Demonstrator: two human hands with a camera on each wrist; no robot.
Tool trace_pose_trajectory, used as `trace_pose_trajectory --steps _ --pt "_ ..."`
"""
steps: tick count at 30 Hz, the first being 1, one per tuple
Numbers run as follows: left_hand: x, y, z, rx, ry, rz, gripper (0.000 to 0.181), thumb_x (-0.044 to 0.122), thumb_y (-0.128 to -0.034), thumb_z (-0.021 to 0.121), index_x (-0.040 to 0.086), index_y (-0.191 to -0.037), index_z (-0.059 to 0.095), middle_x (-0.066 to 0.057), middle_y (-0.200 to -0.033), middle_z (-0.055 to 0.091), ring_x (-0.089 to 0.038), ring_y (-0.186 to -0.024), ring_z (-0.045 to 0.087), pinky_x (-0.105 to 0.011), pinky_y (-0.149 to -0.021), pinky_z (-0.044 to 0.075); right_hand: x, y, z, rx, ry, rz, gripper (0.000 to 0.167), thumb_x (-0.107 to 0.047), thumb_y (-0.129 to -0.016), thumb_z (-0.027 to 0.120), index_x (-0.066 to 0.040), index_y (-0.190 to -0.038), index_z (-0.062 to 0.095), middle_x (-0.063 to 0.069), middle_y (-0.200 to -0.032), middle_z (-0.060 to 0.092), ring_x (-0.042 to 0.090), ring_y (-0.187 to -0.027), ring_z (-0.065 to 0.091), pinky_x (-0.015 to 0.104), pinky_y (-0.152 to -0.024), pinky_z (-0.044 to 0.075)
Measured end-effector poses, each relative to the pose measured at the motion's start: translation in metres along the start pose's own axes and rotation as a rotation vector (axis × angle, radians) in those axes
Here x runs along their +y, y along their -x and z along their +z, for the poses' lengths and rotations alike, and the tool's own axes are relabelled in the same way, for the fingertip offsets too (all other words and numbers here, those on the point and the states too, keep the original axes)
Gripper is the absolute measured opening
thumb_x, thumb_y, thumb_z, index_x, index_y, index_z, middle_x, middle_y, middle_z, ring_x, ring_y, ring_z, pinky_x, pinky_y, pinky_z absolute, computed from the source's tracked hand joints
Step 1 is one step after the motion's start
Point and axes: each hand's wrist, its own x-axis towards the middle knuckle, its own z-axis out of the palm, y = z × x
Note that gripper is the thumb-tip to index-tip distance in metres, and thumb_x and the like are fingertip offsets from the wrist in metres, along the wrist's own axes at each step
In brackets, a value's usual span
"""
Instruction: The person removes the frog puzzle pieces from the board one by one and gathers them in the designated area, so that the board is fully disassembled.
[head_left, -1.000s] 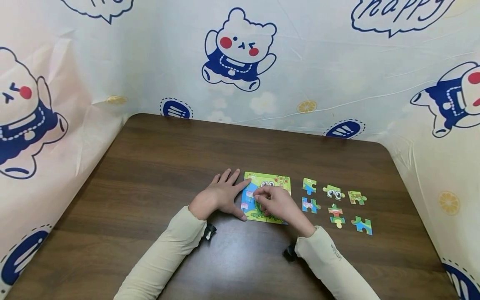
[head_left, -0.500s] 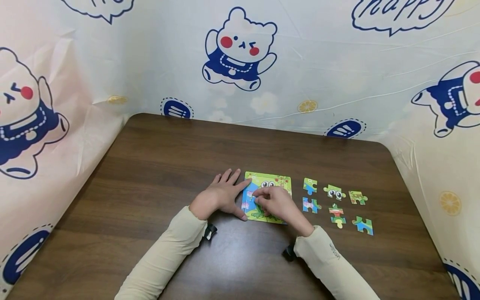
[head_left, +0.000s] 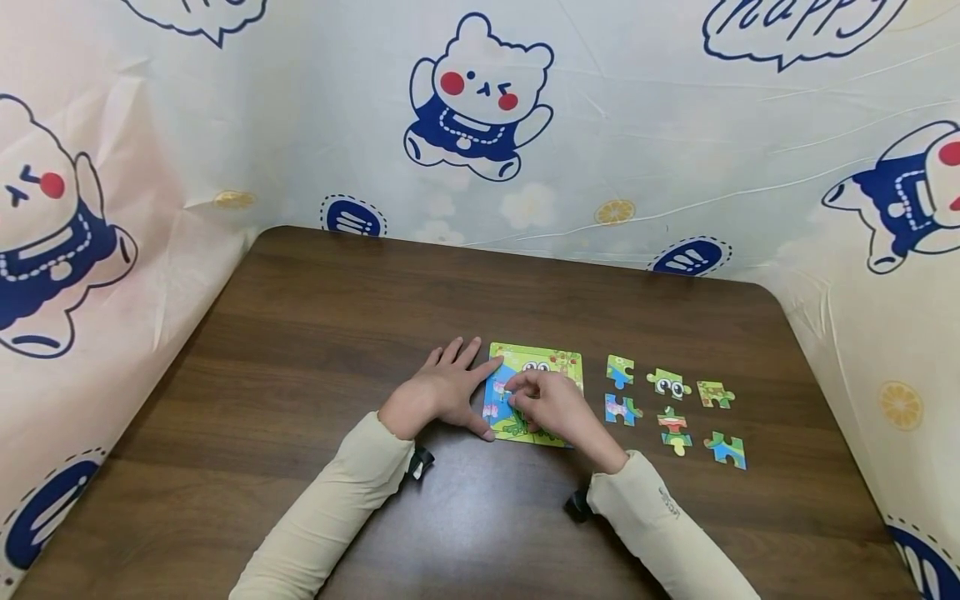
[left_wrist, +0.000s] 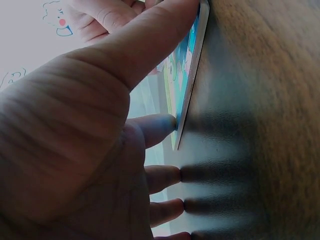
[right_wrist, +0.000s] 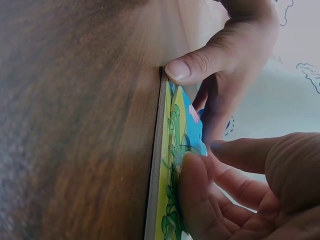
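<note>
A square puzzle board (head_left: pixel 534 350) with a frog picture lies on the table in the head view. My left hand (head_left: pixel 438 393) has its fingers spread on the left of it, thumb and index finger touching the board's edge. Over the board's middle, my right hand (head_left: pixel 557 407) pinches a puzzle piece (right_wrist: pixel 192 131) between thumb and index finger. The piece shows blue, yellow and a pink flower; in the right wrist view it stands slightly tilted against the board's face. My right hand hides part of the frog and board in the head view.
Several loose puzzle pieces lie in two rows right of the board, among them an eyes piece (head_left: pixel 669 385), a red-and-green piece (head_left: pixel 673 432) and a blue-green corner piece (head_left: pixel 725 451). The brown table (head_left: pixel 315 333) meets a printed cloth (head_left: pixel 300 100) behind.
</note>
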Motion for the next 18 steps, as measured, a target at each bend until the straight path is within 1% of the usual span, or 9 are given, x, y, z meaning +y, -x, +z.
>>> trace_pose_trajectory --steps 4,10,18 --pt "0.0002 -0.0001 0.0003 0.000 0.001 -0.002 0.114 0.071 -0.0729 0.078 0.036 -0.163 0.017 -0.008 -0.173 -0.001 -0.035 -0.159 -0.003 -0.057 -0.127 0.006 -0.0016 0.0002 -0.0002 0.003 0.005 -0.002 0.016 -0.015 -0.097 0.068 -0.012 -0.111 0.074 -0.001 -0.080 0.074 0.015 -0.051 0.062 0.030 -0.054 0.052" --pt "-0.0005 -0.0003 0.0002 0.000 0.009 0.008 0.115 0.070 -0.0729 0.079 0.036 -0.163 0.017 -0.009 -0.173 -0.001 -0.036 -0.159 -0.003 -0.057 -0.126 0.007 -0.0013 0.0003 -0.0006 0.003 -0.007 -0.001 0.014 -0.013 -0.097 0.067 -0.012 -0.109 0.074 -0.001 -0.081 0.073 0.015 -0.052 0.063 0.029 -0.055 0.053" --pt "-0.0019 0.0012 -0.0010 -0.002 0.025 0.018 0.116 0.066 -0.0716 0.082 0.035 -0.163 0.018 -0.008 -0.173 0.000 -0.035 -0.159 -0.003 -0.057 -0.126 0.007 0.0008 0.0015 -0.0001 0.010 -0.025 -0.028 0.016 -0.009 -0.096 0.065 -0.013 -0.109 0.074 -0.001 -0.082 0.074 0.016 -0.053 0.062 0.030 -0.055 0.052"
